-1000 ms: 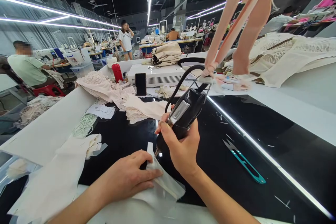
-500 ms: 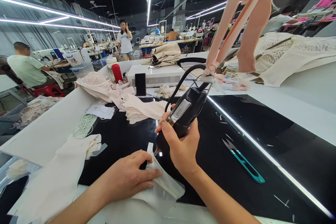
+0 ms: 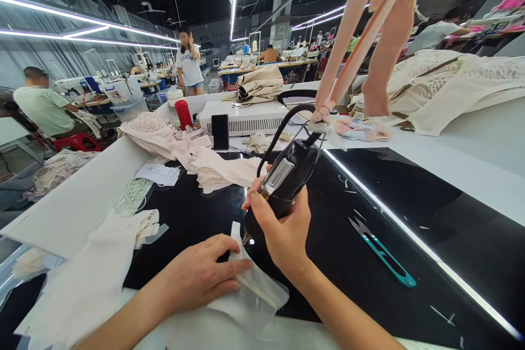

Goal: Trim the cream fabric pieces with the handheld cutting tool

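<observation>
My right hand (image 3: 285, 229) is wrapped round a black corded hand tool (image 3: 283, 178) with a silver lever on its side. Its metal tip (image 3: 246, 239) points down at the edge of a thin cream fabric piece (image 3: 262, 279). My left hand (image 3: 205, 273) lies over that piece, fingers apart, fingertips pressing it onto the black tabletop (image 3: 184, 229). Knotted pink fabric strips (image 3: 346, 49) come down from above to the top of the tool. What lies under my left palm is hidden.
Teal thread snips (image 3: 383, 254) lie to the right among thread scraps. Cream fabric pieces (image 3: 90, 279) are piled at left, a fabric stack (image 3: 225, 169) ahead. Behind stand a phone (image 3: 220, 131), a red bottle (image 3: 183, 114) and a white vented box (image 3: 250, 120). Other people are farther off.
My hands, the tool and the fabric piece stay almost in place. The pink strips have swung slightly left. A standing person in the background has shifted a little left.
</observation>
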### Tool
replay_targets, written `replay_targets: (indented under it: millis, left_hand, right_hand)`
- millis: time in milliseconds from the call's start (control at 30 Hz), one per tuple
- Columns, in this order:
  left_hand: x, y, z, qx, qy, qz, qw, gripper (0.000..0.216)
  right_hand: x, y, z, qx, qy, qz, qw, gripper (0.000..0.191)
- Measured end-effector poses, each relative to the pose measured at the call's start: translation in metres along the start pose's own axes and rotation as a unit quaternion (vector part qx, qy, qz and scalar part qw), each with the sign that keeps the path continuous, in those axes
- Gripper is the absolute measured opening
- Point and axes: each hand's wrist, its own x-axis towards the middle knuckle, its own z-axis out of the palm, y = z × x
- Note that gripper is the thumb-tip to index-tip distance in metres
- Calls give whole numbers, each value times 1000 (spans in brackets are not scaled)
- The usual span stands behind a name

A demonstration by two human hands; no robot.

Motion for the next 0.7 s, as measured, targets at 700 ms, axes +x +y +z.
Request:
replay_targets:
  millis: [700]
  left_hand:
    - [5, -21, -3, -59, -7, 6, 998, 24]
  right_hand:
    - [-1, -1, -1, -14, 3, 8, 1000, 33]
